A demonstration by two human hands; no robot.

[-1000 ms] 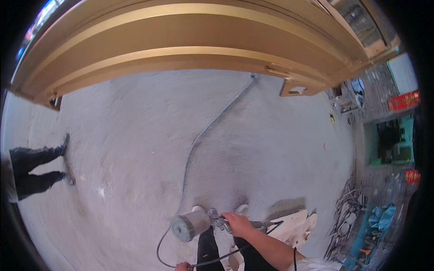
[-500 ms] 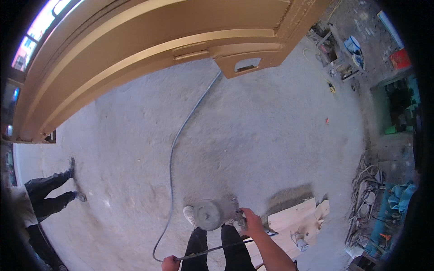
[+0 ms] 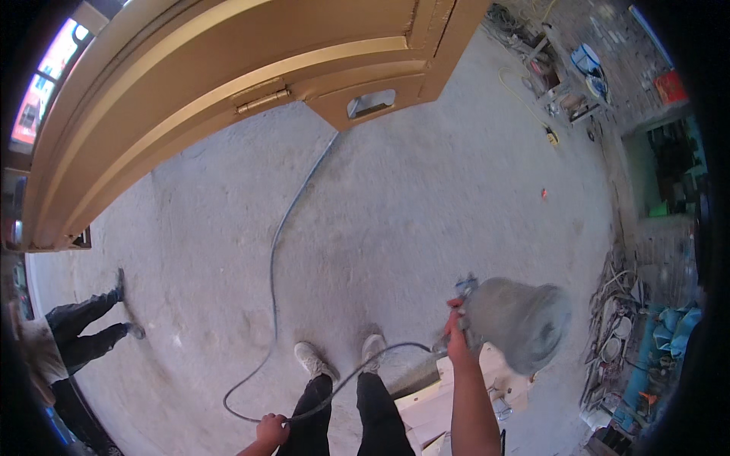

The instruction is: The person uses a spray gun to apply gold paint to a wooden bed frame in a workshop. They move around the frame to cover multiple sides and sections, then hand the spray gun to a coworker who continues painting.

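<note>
My right hand (image 3: 456, 334) is wrapped round a spray gun (image 3: 465, 289) out to the right, above the floor. A large grey paint cup (image 3: 518, 319) is fixed to the gun and tilted over to the right, slightly blurred. From the gun's lower end an air hose (image 3: 275, 266) loops left past my shoes. Low in the view, my left hand (image 3: 272, 430) is closed round this hose. Farther off, the hose runs over the floor to below a big gold-painted metal piece (image 3: 304, 45), which has an oval cut-out and a hinge-like bar.
Pale boards (image 3: 426, 406) lie right of my legs. Another person (image 3: 84, 319) stands at the far left. Scrap rods and hoses (image 3: 608, 342) line the right wall, beside a blue cylinder (image 3: 637, 380). A cluttered stand with a white bucket (image 3: 585, 59) is at the upper right.
My right hand has swung the spray gun and its cup from over my feet out to the right. My left hand has moved slightly up and left, still holding the hose. The view has shifted slightly.
</note>
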